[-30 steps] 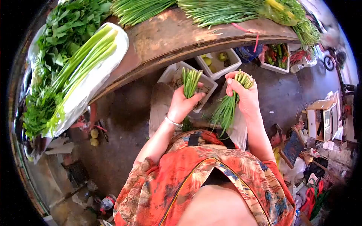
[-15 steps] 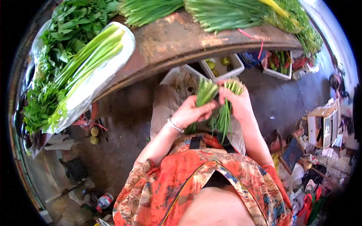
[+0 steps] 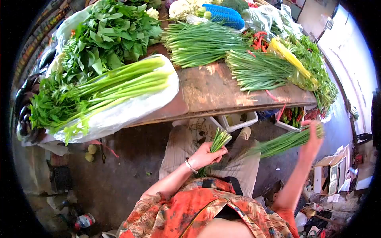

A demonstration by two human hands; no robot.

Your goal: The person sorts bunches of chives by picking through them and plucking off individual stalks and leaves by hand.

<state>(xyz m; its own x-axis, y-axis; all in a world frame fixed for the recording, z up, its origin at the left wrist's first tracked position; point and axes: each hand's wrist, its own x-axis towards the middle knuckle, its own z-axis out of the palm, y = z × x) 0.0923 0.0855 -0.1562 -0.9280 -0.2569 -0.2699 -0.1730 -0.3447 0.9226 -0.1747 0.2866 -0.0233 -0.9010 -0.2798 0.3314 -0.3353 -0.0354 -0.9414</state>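
My left hand, with a bracelet at its wrist, is closed around a small bunch of garlic chives above my lap. The pale stem ends poke up out of the fist. Far out to the right, my right hand grips a second bundle of chives by one end, its long green leaves trailing left; hand and bundle are smeared by motion. Beyond my knees, two piles of chives, a larger pile and a nearer pile, lie on the wooden table.
Celery lies on white plastic at the table's left, beside leafy greens. Yellow plastic and red chillies are at the right. Beneath the edge stand a white box and a box of peppers. A cardboard box sits lower right.
My right hand has swung away to the right with its bundle, which now stretches out sideways. The left hand stays over my lap with its bunch. The view has tilted up, showing more table.
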